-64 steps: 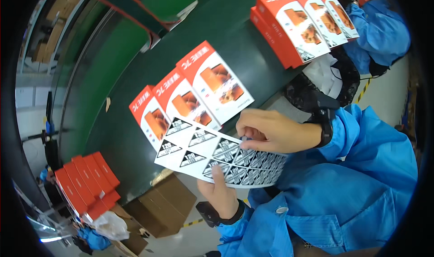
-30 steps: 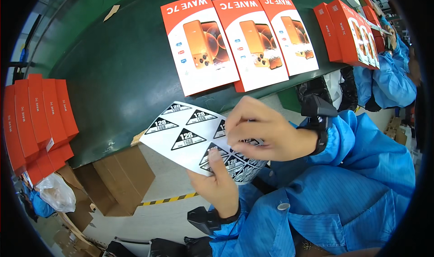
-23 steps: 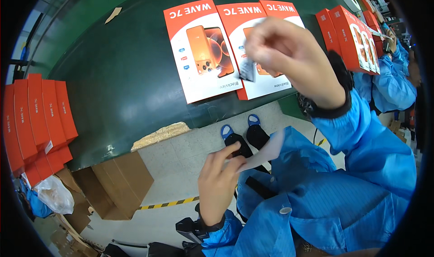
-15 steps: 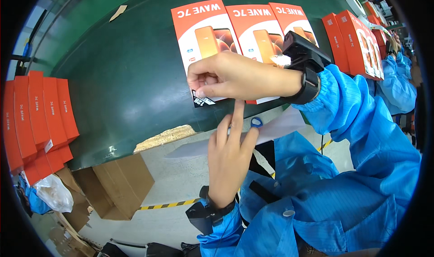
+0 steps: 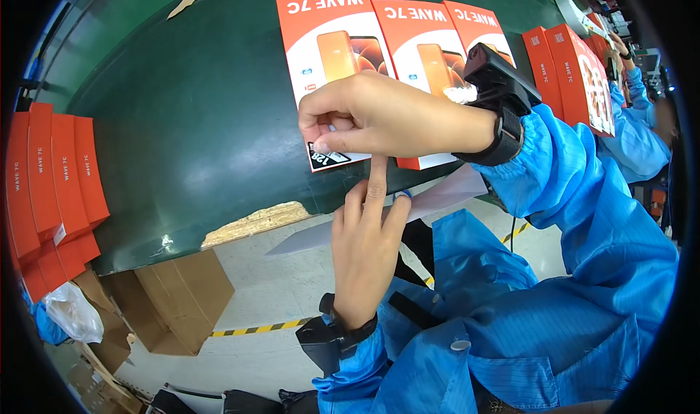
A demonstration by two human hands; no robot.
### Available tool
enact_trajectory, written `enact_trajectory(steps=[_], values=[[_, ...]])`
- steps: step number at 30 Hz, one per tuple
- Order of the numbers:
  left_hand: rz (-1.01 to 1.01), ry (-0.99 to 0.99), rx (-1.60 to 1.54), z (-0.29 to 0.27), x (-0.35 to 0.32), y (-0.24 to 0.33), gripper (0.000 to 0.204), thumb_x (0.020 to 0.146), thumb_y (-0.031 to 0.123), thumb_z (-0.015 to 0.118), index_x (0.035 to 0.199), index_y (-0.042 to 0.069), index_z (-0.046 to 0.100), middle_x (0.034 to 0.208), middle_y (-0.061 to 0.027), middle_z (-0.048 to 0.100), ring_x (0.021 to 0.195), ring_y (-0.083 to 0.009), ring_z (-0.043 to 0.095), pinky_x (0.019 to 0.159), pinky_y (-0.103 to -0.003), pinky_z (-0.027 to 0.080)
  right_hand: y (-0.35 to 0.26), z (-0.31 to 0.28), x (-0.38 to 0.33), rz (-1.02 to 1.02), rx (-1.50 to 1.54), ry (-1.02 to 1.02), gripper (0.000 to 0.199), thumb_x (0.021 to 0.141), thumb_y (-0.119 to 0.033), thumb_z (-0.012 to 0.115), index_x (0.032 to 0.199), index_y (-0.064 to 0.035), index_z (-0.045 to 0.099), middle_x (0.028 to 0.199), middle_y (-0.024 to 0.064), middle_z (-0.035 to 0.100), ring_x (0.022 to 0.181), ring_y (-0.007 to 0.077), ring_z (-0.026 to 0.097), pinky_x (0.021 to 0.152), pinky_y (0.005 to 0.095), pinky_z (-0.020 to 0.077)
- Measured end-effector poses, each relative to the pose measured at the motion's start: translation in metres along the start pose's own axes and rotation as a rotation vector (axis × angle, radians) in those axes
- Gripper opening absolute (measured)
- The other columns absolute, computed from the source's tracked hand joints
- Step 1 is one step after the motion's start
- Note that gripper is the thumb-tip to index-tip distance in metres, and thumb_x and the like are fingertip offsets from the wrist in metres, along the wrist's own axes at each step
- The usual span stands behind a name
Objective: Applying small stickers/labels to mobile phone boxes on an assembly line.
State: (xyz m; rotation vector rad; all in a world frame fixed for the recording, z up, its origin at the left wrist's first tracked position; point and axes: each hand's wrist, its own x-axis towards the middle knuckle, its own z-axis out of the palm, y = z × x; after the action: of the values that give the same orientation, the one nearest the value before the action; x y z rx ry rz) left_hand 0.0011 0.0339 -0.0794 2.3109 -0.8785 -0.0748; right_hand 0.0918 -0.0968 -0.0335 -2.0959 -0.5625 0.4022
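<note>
Three orange phone boxes lie side by side on the dark green belt (image 5: 182, 122). My right hand (image 5: 379, 115) reaches across to the nearest box (image 5: 321, 42) and pinches a small black-and-white sticker (image 5: 328, 156) against its near left corner. My left hand (image 5: 364, 246) is just below, index finger raised to the box's edge. It holds the white sticker sheet (image 5: 445, 195), seen almost edge-on. Both wrists carry black bands, and the sleeves are blue.
More orange boxes (image 5: 576, 64) stand on the belt at the right, by a co-worker's blue sleeve (image 5: 634, 144). A row of orange boxes (image 5: 51, 173) lies at the left. Cardboard cartons (image 5: 175, 297) and a plastic bag (image 5: 73, 312) sit on the floor below the belt.
My right hand peeled a sticker off the sheet, lifted it, and brought it down onto the nearest box's corner. My left hand lowered the sheet and tipped it flat.
</note>
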Motion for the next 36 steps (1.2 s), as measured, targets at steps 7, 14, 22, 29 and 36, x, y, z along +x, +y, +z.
enact_trajectory(steps=[7, 14, 22, 29, 36], values=[[-0.023, -0.013, -0.009, -0.001, 0.000, 0.001, 0.018, 0.066, 0.007, 0.053, 0.085, 0.005, 0.051, 0.122, -0.0119, 0.038, 0.093, -0.0264, 0.045, 0.070, -0.034, 0.039, 0.015, 0.014, -0.001, -0.354, -0.177, 0.170, 0.011, 0.071, -0.009, 0.055, 0.074, -0.0027, 0.047, 0.068, 0.0095, 0.051, 0.060, 0.0240, 0.053, 0.053, 0.0333, 0.0414], [-0.045, -0.017, -0.045, -0.006, 0.001, 0.004, 0.018, 0.066, 0.005, 0.053, 0.084, 0.004, 0.051, 0.120, -0.0110, 0.040, 0.088, -0.0257, 0.046, 0.070, -0.035, 0.040, 0.009, 0.016, -0.005, -0.199, -0.580, 0.366, 0.027, 0.069, -0.018, 0.061, 0.083, -0.0030, 0.042, 0.071, 0.0116, 0.051, 0.060, 0.0276, 0.056, 0.049, 0.0326, 0.0454], [-0.550, 0.204, -0.662, -0.028, -0.043, 0.003, 0.021, 0.078, 0.009, 0.051, 0.095, -0.004, 0.048, 0.104, -0.0147, 0.048, 0.089, -0.0198, 0.049, 0.072, -0.028, 0.041, 0.009, -0.023, -0.028, -0.013, 0.039, 0.553, 0.012, 0.080, -0.008, 0.049, 0.090, -0.0009, 0.047, 0.073, 0.0058, 0.053, 0.064, 0.0114, 0.052, 0.056, 0.0240, 0.0435], [-0.689, 0.802, -0.847, -0.020, -0.026, 0.051, 0.042, 0.090, 0.032, 0.029, 0.109, -0.004, 0.038, 0.099, -0.0131, 0.047, 0.089, -0.0142, 0.047, 0.073, -0.027, 0.040, -0.055, 0.050, -0.077, -0.255, -0.249, 0.376, 0.022, 0.069, -0.010, 0.061, 0.088, -0.0013, 0.053, 0.084, 0.0079, 0.050, 0.071, 0.0205, 0.050, 0.060, 0.0268, 0.0419], [-0.700, 0.613, -0.574, -0.027, -0.029, 0.060, 0.030, 0.087, 0.026, 0.041, 0.085, -0.003, 0.050, 0.076, -0.0099, 0.053, 0.067, -0.0111, 0.048, 0.058, -0.024, 0.039, -0.048, 0.048, -0.088, -0.234, -0.200, 0.411, 0.025, 0.064, -0.011, 0.061, 0.088, -0.0045, 0.055, 0.087, 0.0068, 0.049, 0.073, 0.0212, 0.051, 0.058, 0.0278, 0.0417]])
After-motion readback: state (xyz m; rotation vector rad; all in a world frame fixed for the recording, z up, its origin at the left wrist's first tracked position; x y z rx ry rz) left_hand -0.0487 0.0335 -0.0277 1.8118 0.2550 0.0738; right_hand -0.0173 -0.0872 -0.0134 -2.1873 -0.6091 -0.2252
